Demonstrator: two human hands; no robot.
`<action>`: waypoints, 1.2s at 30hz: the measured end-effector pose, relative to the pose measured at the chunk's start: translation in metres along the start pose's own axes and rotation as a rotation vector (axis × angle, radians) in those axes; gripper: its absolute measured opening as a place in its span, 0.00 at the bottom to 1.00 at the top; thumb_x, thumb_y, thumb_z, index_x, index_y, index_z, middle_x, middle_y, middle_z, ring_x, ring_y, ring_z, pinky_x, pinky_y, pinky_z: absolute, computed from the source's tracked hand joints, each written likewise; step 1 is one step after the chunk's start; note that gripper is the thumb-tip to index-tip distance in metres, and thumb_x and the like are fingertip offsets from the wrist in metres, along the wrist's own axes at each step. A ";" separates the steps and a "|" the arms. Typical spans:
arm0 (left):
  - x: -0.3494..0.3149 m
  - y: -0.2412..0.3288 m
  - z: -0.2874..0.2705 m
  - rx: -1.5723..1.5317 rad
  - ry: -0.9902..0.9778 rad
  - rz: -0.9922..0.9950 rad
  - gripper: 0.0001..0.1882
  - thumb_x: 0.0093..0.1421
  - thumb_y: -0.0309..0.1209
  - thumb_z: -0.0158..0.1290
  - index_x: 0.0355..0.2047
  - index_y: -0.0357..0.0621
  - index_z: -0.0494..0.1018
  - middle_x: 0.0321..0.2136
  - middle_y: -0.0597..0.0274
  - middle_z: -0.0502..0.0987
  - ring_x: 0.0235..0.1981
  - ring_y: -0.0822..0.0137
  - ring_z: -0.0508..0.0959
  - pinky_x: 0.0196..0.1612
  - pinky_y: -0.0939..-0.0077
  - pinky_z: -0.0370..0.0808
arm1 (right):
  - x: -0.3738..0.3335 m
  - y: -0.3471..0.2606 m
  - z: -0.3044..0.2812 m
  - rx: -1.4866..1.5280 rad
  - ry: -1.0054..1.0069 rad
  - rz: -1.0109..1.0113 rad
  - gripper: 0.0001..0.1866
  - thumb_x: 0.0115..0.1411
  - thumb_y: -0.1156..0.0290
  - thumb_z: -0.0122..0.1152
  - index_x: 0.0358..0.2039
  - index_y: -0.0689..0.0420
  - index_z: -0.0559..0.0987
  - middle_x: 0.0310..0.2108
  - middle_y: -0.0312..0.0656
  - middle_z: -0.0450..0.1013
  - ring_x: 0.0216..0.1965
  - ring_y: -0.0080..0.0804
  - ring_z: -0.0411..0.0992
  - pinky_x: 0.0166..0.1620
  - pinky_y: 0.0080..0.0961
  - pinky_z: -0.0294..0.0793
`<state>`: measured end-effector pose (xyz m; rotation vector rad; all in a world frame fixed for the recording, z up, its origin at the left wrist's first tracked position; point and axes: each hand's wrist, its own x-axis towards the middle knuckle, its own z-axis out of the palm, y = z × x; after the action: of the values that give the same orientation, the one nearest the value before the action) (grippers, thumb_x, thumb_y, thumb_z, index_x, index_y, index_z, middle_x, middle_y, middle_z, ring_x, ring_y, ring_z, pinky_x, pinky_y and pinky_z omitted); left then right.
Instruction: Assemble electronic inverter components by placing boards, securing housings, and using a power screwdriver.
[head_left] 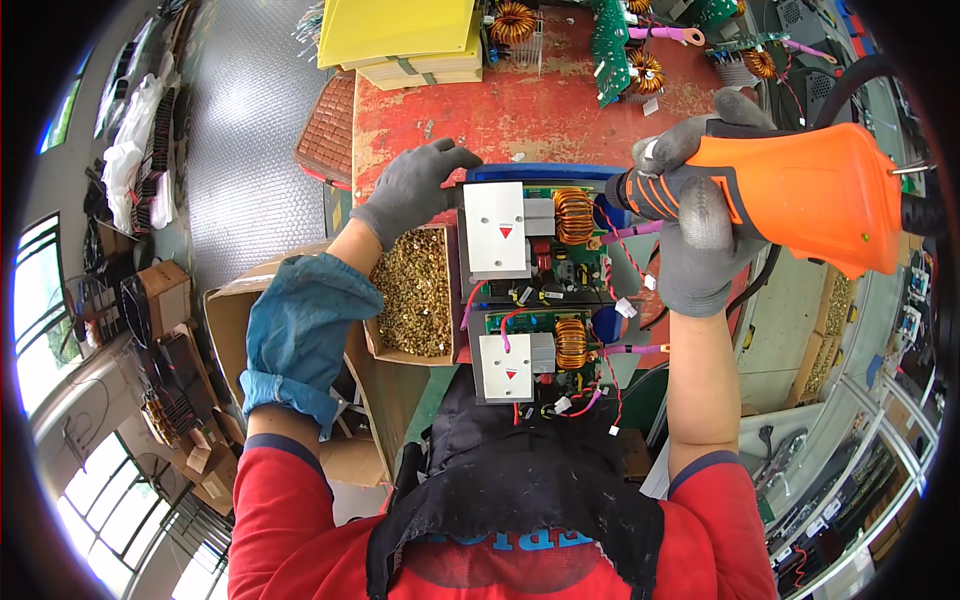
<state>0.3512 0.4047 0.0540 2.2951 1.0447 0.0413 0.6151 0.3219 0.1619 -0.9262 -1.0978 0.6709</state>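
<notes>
Gloved in grey, the right hand (pixel 705 235) is wrapped round the black grip of an orange power tool (pixel 805 190), its fingers closed on it. The tool lies level above the right side of the tabletop (pixel 430 112), its black nose pointing left, near the upper right corner of the far circuit board (pixel 545 260). The left hand (pixel 412 187), gloved too, is loosely bent at that board's far left corner; I cannot tell whether it grips anything.

Two boards sit one behind the other at the tabletop's near edge, each with a white plate on the left and a copper coil on the right. A blue strip (pixel 550 172) runs along the far board's rear side. By the near left corner stands a cardboard box (pixel 405 357) of small brass-coloured parts (pixel 412 295). Yellow sheets (pixel 395 35) are stacked at the far left corner; green boards (pixel 608 55) with coils lie toward the far right corner.
</notes>
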 end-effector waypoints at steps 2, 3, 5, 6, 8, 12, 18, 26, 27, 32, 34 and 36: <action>0.008 -0.002 0.002 -0.001 -0.030 -0.013 0.20 0.54 0.33 0.60 0.49 0.52 0.75 0.39 0.55 0.75 0.39 0.49 0.77 0.41 0.58 0.75 | 0.001 0.001 -0.002 -0.187 -0.032 -0.092 0.29 0.49 0.82 0.59 0.54 0.68 0.66 0.30 0.41 0.74 0.30 0.27 0.72 0.36 0.23 0.74; 0.011 -0.003 0.002 0.016 -0.038 -0.013 0.20 0.54 0.33 0.60 0.50 0.52 0.74 0.39 0.55 0.75 0.39 0.49 0.77 0.40 0.58 0.75 | 0.001 0.001 -0.004 -0.124 -0.092 -0.070 0.28 0.50 0.80 0.60 0.53 0.68 0.67 0.30 0.41 0.74 0.30 0.27 0.73 0.36 0.24 0.74; 0.014 0.000 0.001 0.035 -0.065 -0.030 0.21 0.55 0.32 0.59 0.51 0.52 0.73 0.38 0.55 0.75 0.39 0.49 0.77 0.40 0.57 0.75 | 0.001 0.001 -0.008 -0.153 -0.119 -0.055 0.27 0.55 0.76 0.60 0.55 0.67 0.66 0.30 0.42 0.75 0.30 0.28 0.74 0.38 0.27 0.76; 0.014 0.003 0.000 0.042 -0.042 0.004 0.22 0.55 0.32 0.59 0.52 0.52 0.73 0.39 0.54 0.74 0.39 0.49 0.77 0.40 0.57 0.75 | 0.002 0.002 -0.009 -0.126 -0.125 -0.050 0.26 0.57 0.74 0.60 0.55 0.67 0.66 0.30 0.43 0.75 0.30 0.28 0.74 0.38 0.29 0.77; 0.013 0.013 -0.002 0.056 0.016 0.055 0.25 0.54 0.33 0.60 0.54 0.53 0.71 0.40 0.53 0.73 0.39 0.48 0.77 0.40 0.56 0.75 | 0.003 0.004 -0.010 -0.129 -0.095 -0.056 0.26 0.59 0.72 0.60 0.56 0.67 0.66 0.30 0.44 0.75 0.31 0.29 0.75 0.39 0.30 0.78; 0.016 0.025 -0.013 0.130 -0.191 0.111 0.30 0.53 0.36 0.62 0.57 0.54 0.69 0.43 0.53 0.72 0.43 0.48 0.76 0.43 0.55 0.75 | 0.006 0.005 -0.013 -0.072 -0.107 -0.051 0.27 0.56 0.73 0.60 0.55 0.66 0.67 0.31 0.44 0.75 0.31 0.29 0.75 0.39 0.29 0.78; 0.022 0.029 -0.013 0.214 -0.191 0.137 0.31 0.53 0.42 0.63 0.57 0.55 0.68 0.43 0.57 0.72 0.44 0.51 0.77 0.46 0.56 0.76 | 0.005 0.002 -0.017 -0.154 -0.127 -0.011 0.23 0.46 0.81 0.60 0.47 0.61 0.75 0.35 0.37 0.75 0.34 0.26 0.74 0.39 0.23 0.73; 0.029 0.027 -0.013 0.217 -0.177 0.176 0.21 0.56 0.34 0.57 0.51 0.51 0.72 0.39 0.55 0.73 0.40 0.50 0.77 0.43 0.57 0.77 | 0.008 0.009 -0.016 -0.241 -0.125 -0.075 0.24 0.43 0.83 0.59 0.46 0.61 0.74 0.35 0.37 0.74 0.32 0.25 0.73 0.39 0.21 0.73; 0.029 0.027 -0.014 0.218 -0.179 0.175 0.21 0.56 0.34 0.57 0.51 0.51 0.72 0.39 0.55 0.73 0.40 0.50 0.77 0.43 0.57 0.77 | 0.008 0.008 -0.015 -0.203 -0.117 -0.056 0.24 0.44 0.83 0.59 0.46 0.61 0.73 0.35 0.38 0.74 0.32 0.25 0.73 0.39 0.21 0.73; 0.027 0.030 -0.015 0.195 -0.168 0.119 0.23 0.54 0.40 0.62 0.50 0.52 0.74 0.40 0.58 0.74 0.43 0.53 0.78 0.45 0.56 0.77 | 0.008 0.011 -0.012 -0.090 -0.205 -0.076 0.24 0.56 0.78 0.60 0.53 0.64 0.67 0.31 0.42 0.74 0.32 0.29 0.74 0.39 0.29 0.77; 0.028 0.030 -0.016 0.196 -0.186 0.105 0.23 0.53 0.40 0.62 0.49 0.53 0.74 0.40 0.58 0.74 0.43 0.53 0.78 0.45 0.55 0.77 | 0.006 0.011 -0.010 -0.023 -0.206 -0.021 0.26 0.49 0.84 0.59 0.52 0.63 0.68 0.31 0.40 0.73 0.32 0.27 0.73 0.39 0.24 0.75; 0.028 0.031 -0.017 0.188 -0.183 0.107 0.23 0.53 0.39 0.62 0.49 0.54 0.74 0.41 0.58 0.74 0.43 0.54 0.78 0.45 0.55 0.77 | 0.006 0.012 -0.007 -0.036 -0.178 -0.002 0.27 0.48 0.85 0.59 0.51 0.63 0.68 0.31 0.39 0.73 0.32 0.26 0.73 0.39 0.23 0.74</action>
<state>0.3864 0.4171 0.0791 2.4681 0.8635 -0.2289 0.6231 0.3302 0.1530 -0.9084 -1.2724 0.7449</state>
